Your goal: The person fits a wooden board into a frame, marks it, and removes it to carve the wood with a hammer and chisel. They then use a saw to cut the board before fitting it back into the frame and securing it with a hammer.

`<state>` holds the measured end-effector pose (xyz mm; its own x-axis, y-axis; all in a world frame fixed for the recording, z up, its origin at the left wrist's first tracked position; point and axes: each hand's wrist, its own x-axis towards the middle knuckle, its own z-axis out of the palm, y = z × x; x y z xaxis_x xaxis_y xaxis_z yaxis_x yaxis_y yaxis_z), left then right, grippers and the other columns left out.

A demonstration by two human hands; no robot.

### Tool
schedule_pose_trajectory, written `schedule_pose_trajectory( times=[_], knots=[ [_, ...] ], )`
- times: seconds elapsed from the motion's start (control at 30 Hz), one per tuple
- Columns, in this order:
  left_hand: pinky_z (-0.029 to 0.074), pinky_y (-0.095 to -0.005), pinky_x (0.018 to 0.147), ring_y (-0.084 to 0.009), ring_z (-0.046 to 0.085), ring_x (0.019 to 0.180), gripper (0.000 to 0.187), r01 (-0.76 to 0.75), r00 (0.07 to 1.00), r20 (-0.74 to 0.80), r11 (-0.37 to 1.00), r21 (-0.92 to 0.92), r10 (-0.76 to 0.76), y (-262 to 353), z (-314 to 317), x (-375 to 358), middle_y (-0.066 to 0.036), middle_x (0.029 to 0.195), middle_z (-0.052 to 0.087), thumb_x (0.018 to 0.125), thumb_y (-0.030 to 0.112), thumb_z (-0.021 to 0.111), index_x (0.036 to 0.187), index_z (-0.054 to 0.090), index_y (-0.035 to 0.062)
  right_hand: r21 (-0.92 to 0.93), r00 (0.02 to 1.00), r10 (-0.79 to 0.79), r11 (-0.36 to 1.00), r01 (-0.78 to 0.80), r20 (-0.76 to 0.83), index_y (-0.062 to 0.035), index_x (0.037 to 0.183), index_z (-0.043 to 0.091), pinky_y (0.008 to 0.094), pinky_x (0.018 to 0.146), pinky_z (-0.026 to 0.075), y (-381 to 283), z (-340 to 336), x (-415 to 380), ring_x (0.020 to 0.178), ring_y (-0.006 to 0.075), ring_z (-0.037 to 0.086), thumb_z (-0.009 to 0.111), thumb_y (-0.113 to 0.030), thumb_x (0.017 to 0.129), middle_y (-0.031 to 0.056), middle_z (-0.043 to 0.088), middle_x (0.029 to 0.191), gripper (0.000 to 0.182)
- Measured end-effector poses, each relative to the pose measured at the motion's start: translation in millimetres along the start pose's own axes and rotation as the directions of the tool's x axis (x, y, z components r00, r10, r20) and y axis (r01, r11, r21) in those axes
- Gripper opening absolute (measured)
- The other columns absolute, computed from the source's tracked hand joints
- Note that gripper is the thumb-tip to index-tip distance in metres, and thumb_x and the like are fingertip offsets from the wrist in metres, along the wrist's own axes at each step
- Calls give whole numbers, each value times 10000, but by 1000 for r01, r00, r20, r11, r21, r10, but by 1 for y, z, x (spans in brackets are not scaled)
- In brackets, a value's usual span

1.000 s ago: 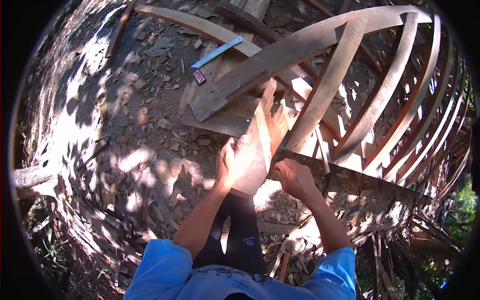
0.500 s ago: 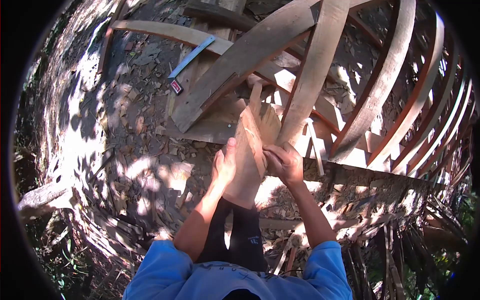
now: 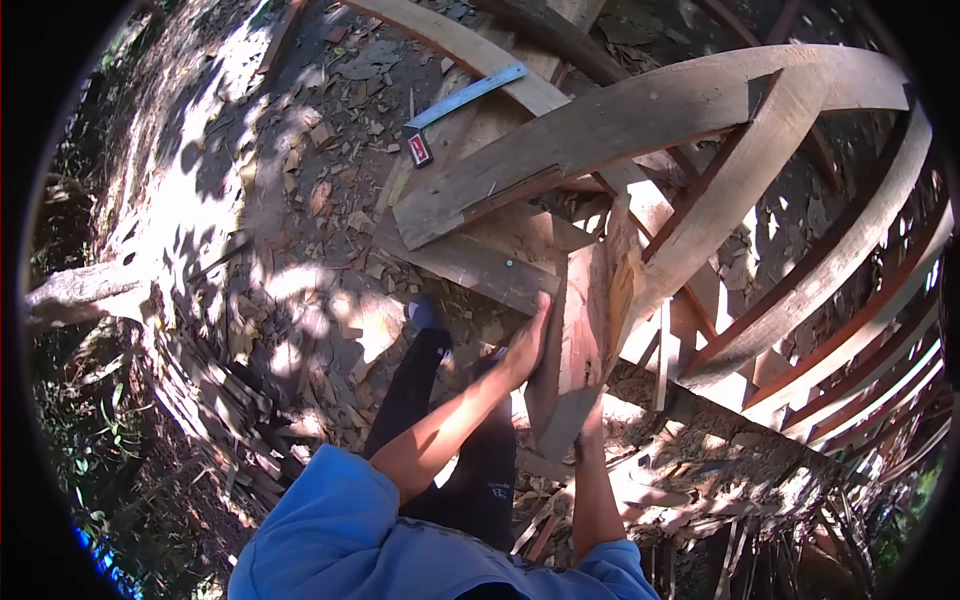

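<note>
Fingers of the left hand lie flat and extended against the left face of an upright plank, pressing rather than gripping. The right hand sits below the plank's lower end, mostly hidden; whether its fingers close on the wood cannot be told. The plank stands against the curved ribs of a wooden frame. A square lies on the chip-strewn ground beyond.

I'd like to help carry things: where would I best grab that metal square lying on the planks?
Probably by the long steel blade, from above, fingers across its narrow width. It lies flat and clear on the planks, away from both hands.
</note>
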<state>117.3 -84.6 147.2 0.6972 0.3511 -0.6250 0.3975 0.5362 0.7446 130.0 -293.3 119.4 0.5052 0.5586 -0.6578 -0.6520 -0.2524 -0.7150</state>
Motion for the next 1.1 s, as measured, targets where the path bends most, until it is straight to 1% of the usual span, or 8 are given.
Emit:
schedule_pose_trajectory(
  times=[0.07, 0.17, 0.3, 0.53, 0.7, 0.8, 0.93, 1.1],
  knots=[
    [364, -429, 1089, -401, 482, 1320, 743, -15, 999, -35, 911, 413, 32, 68, 9, -23, -283, 1346, 559, 1045, 588, 287, 1328, 547, -48, -182, 997, 51, 983, -39, 60, 18, 1477, 376, 360, 916, 535, 15, -1, 15, 1049, 250, 640, 483, -791, 843, 207, 620, 1209, 1034],
    [409, -456, 1045, -395, 558, 1216, 678, -382, 907, -14, 835, 397, 421, 47, 3, 12, -267, 1284, 598, 1058, 533, 337, 1344, 532, -50, 278, 993, 103, 954, -117, 65, 38, 1390, 476, 351, 906, 524, -55, 21, -5, 1019, 231, 639, 633, -810, 743, 161, 642, 1174, 1079],
    [359, -443, 1122, -299, 485, 1332, 862, -151, 984, 69, 976, -159, 164, 65, -12, -2, -193, 1490, 457, 992, 708, 223, 1544, 312, 53, -317, 935, -161, 947, 56, -315, 45, 1303, 514, 399, 955, 460, -58, 42, -11, 1032, 270, 602, 795, -466, 723, 148, 622, 1131, 822],
    [327, -425, 1143, -300, 487, 1340, 922, 281, 926, 351, 876, -393, -140, 63, -70, 2, -213, 1481, 470, 967, 754, 199, 1579, 198, 64, -373, 908, -187, 927, 37, -374, 58, 1218, 571, 368, 919, 476, -36, 65, 22, 953, 262, 612, 774, -317, 743, 144, 652, 1076, 639],
    [536, -332, 737, -195, 684, 762, 779, 330, 924, 133, 922, 204, -360, 71, -157, 9, -103, 804, 702, 954, 691, 460, 1307, 579, 7, -438, 890, -261, 896, 78, -375, 85, 1319, 494, 368, 993, 433, -52, 97, 54, 1061, 268, 586, 727, -412, 801, 176, 615, 1200, 755],
    [537, -454, 743, -333, 688, 746, 680, 62, 961, -239, 729, 682, 141, 34, -187, 11, -122, 733, 679, 881, 624, 628, 1285, 610, 77, -364, 801, -305, 924, 117, -516, 122, 1393, 380, 390, 1091, 335, -50, 109, 78, 1222, 292, 490, 690, -544, 850, 212, 503, 1360, 914],
    [391, -526, 1036, -421, 447, 1298, 1051, -211, 685, -93, 319, 924, 723, 77, -184, 80, -244, 1401, 475, 669, 574, 824, 1503, 372, 121, -349, 687, -440, 894, 280, -578, 134, 1445, 337, 376, 1121, 315, -70, 127, 107, 1263, 291, 479, 739, -524, 846, 212, 494, 1395, 977],
    [222, -662, 1113, -463, 305, 1399, 1233, -295, 675, 62, 191, 936, 735, 102, -148, 158, -257, 1528, 308, 553, 589, 865, 1564, 268, 215, -325, 702, -423, 903, 280, -573, 120, 1424, 364, 376, 1085, 351, -68, 115, 102, 1224, 275, 498, 728, -566, 847, 184, 515, 1356, 967]
  ],
)
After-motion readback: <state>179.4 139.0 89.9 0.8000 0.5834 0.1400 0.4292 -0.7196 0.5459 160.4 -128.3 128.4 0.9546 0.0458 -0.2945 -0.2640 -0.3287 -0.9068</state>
